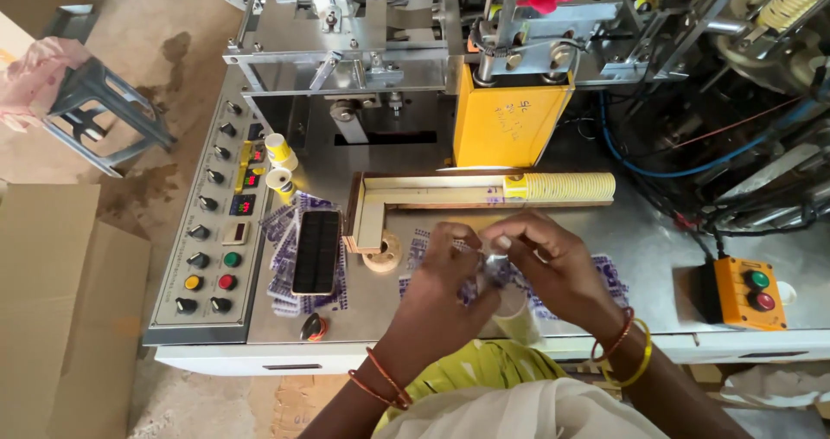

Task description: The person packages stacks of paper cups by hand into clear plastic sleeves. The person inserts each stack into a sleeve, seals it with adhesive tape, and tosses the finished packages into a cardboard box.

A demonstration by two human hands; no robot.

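Both hands meet at 6 o'clock on the steel worktop (657, 257), just in front of the person. Left hand (445, 275) and right hand (553, 262) are both pinched shut on a small clear plastic wrapper (494, 270) held between the fingertips, just above a paper cup (516, 314) that is mostly hidden under them.

Risks, my read:
- Wrapper is thin and slippery; a pinch this light could slip or tear it unevenly.
- The cup below could tip if a wrist drops onto it.
- The phone (316, 250) lies flat at 9 o'clock on loose printed sheets (285, 231); an elbow sweep could shift both.
- The tape roll (381, 256) sits near the left knuckles, easy to knock.
- The control panel (212, 231) with knobs and buttons is further out at 9 o'clock; a stray sleeve could catch it.

Pose: forearms converge from 6 o'clock, wrists bent inward, thumbs and forefingers closed, other fingers curled. The stacked cups (560, 186) lie on their side at 12 o'clock, well apart.
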